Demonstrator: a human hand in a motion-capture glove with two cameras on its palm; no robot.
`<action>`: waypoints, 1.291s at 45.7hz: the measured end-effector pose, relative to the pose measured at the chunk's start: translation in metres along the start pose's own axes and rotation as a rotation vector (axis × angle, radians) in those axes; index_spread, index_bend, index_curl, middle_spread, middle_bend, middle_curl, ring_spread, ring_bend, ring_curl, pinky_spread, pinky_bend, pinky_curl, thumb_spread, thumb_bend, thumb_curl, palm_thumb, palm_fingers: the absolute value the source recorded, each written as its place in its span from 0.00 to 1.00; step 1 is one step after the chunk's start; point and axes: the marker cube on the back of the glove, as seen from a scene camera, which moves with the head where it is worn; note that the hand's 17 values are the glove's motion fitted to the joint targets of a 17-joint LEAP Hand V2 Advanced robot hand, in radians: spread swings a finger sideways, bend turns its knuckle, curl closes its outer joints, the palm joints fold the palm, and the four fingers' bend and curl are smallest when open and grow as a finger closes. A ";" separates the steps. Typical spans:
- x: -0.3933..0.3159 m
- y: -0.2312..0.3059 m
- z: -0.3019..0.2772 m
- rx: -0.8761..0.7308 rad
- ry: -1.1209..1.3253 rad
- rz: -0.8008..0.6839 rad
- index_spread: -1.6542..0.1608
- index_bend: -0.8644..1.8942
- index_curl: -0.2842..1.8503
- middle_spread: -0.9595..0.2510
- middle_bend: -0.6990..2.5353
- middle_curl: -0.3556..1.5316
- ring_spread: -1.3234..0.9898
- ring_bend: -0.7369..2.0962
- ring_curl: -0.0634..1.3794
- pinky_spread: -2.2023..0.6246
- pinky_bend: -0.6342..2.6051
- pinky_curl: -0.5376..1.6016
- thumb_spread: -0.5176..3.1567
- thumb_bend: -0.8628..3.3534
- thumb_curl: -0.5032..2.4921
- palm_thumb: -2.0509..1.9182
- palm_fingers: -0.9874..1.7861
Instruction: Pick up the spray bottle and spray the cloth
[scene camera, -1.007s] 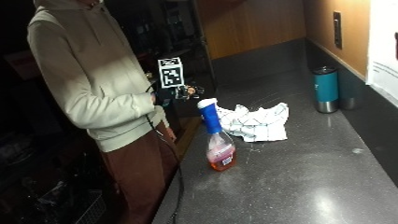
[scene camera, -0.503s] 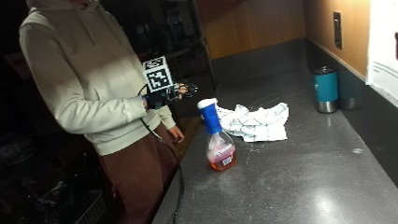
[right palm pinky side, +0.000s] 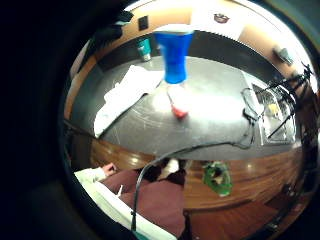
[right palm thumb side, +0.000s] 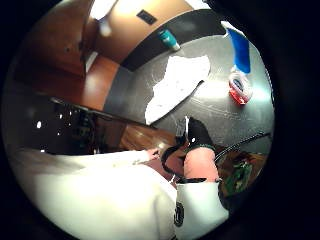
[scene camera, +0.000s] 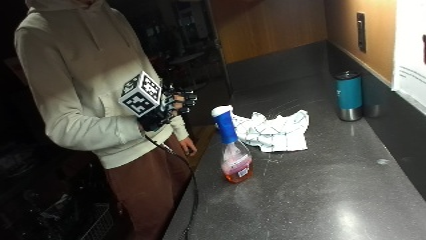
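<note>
**Hand drawn back to my chest, bottle untouched**

Since a second ago my right hand (scene camera: 170, 105) has pulled in from near the counter edge to my chest, fingers spread and holding nothing, palm facing the counter, which I judge lines it up for the reach. To its right the spray bottle (scene camera: 231, 150) stands upright near the counter's (scene camera: 319, 190) front edge, blue head toward me, easy to grasp. Just behind it lies the crumpled checked cloth (scene camera: 276, 131), close enough to spray. Far right, a teal tumbler (scene camera: 348, 95) stands by the wall.
</note>
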 end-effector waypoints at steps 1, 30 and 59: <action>0.005 0.000 -0.002 0.020 -0.007 0.015 0.72 0.36 0.26 0.78 0.29 0.35 0.56 0.35 0.20 0.82 0.27 0.38 0.39 0.21 0.32 0.72 0.48; 0.080 -0.035 0.037 0.251 -0.508 0.320 0.74 0.35 0.22 0.78 0.30 0.37 0.55 0.40 0.25 0.81 0.30 0.41 0.39 0.19 0.32 0.70 0.45; 0.095 -0.092 0.097 0.123 -0.741 0.471 0.74 0.35 0.22 0.78 0.30 0.38 0.55 0.40 0.25 0.81 0.32 0.42 0.38 0.20 0.31 0.67 0.43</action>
